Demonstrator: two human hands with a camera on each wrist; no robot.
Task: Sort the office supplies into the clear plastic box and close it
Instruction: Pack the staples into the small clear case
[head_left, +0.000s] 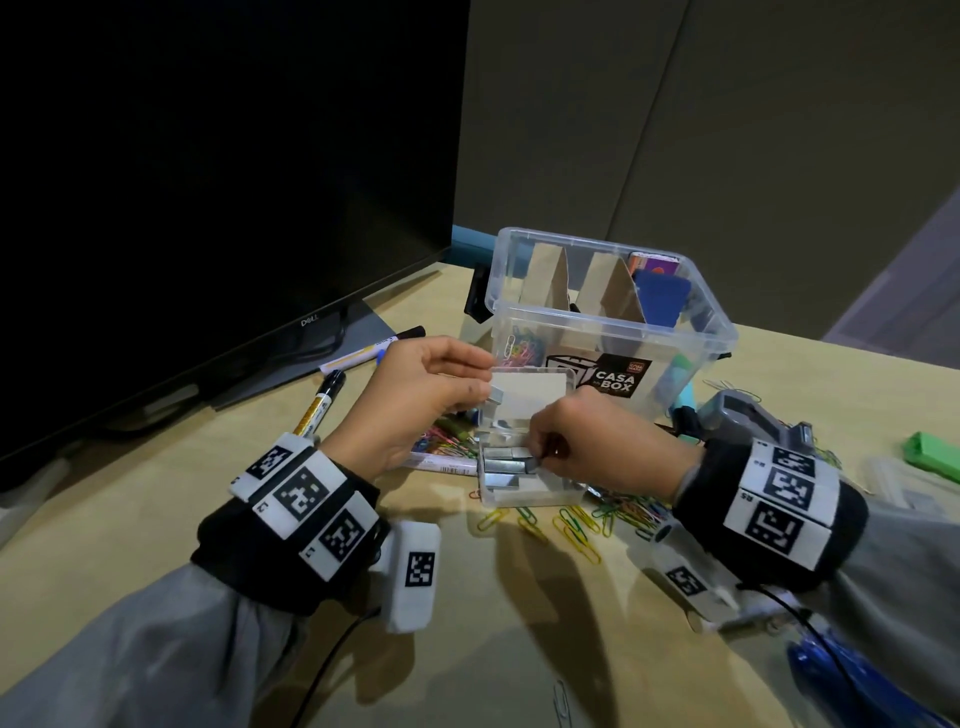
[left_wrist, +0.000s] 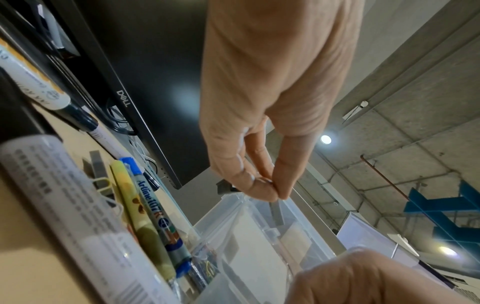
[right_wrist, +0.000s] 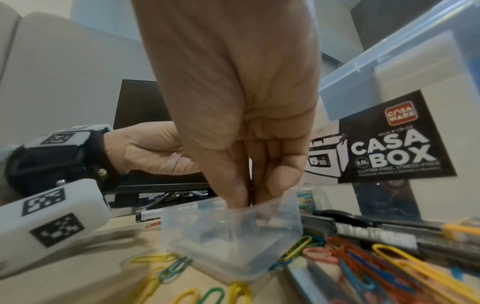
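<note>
The large clear plastic box (head_left: 613, 317) with a CASA BOX label (right_wrist: 394, 142) stands open at the back of the desk, with cardboard dividers inside. In front of it a small clear staple case (head_left: 524, 488) lies open, its lid (head_left: 530, 397) standing upright. My left hand (head_left: 488, 392) pinches a grey staple strip (left_wrist: 276, 212) beside that lid, above the case. My right hand (head_left: 537, 454) reaches into the case (right_wrist: 233, 232), its thumb and fingers pinched on staple strips (head_left: 511, 460) that lie inside.
A dark Dell monitor (head_left: 208, 182) fills the left. Markers (head_left: 324, 400) lie near its stand. Coloured paper clips (head_left: 576, 525) are scattered in front of and right of the case. A grey stapler (head_left: 753, 415) and a green item (head_left: 930, 454) sit at the right.
</note>
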